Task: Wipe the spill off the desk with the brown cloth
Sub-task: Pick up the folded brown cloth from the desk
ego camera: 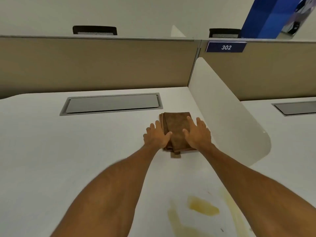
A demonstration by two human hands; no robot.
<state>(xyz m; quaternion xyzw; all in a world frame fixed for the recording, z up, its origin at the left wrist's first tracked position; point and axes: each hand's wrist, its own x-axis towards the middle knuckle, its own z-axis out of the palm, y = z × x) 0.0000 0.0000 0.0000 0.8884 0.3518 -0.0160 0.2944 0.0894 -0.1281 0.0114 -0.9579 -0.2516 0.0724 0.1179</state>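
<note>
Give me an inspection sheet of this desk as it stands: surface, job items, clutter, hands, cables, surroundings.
Surface: white desk, yellow spill smeared at the near edge.
Job's things: folded brown cloth lying flat at the far side, away from the spill.
Clutter: nothing seen.
Hands: left hand and right hand, fingers spread, on the cloth's two sides; neither grips it.
Cables: nothing seen; grey hatch shut.
Surroundings: beige partition, white divider, sign 302.
</note>
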